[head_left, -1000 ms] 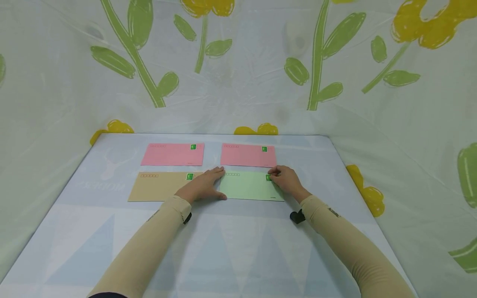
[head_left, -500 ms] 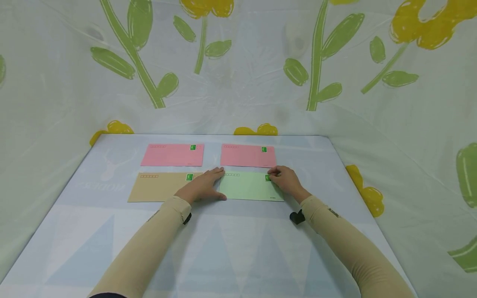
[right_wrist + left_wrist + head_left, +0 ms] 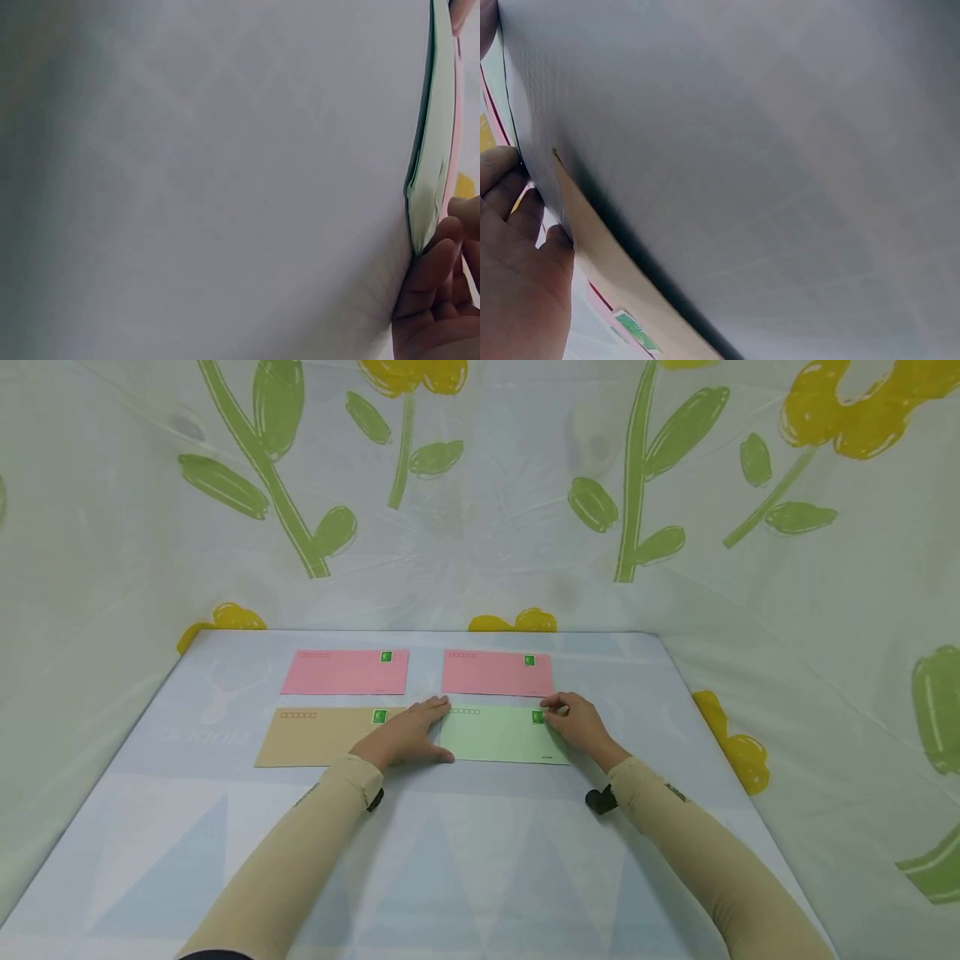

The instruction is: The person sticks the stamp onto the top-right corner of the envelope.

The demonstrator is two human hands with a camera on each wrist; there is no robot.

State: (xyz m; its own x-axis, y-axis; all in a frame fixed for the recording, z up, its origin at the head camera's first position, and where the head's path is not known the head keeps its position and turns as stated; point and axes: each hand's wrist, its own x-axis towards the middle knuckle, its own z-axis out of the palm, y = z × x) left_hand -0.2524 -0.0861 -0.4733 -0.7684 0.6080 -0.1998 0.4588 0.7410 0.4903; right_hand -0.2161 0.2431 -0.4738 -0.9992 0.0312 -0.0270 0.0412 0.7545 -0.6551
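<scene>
In the head view a light green envelope (image 3: 491, 737) lies flat at the middle of the table, with a green stamp (image 3: 536, 717) at its upper right corner. My right hand (image 3: 579, 723) curls over that corner and pinches at the stamp's right edge with thumb and index finger; little of the pinch shows. Across the right part of a tan envelope (image 3: 303, 739) lies my left hand (image 3: 401, 737). Its fingers reach forward to the green envelope's left edge, thumb spread apart near the lower left corner. The right wrist view shows the green envelope's edge (image 3: 439, 120) beside the curled fingers.
Two pink envelopes (image 3: 345, 672) lie in a row behind, each with a green stamp at its upper right. The tan one bears a stamp (image 3: 379, 716) too. A flower-patterned curtain (image 3: 480, 527) surrounds the pale table (image 3: 480, 860) at the back and sides.
My right hand has shifted very slightly to the right, so a little more of the stamp shows. My left hand and the envelopes stay in place; the whole view drifts slightly.
</scene>
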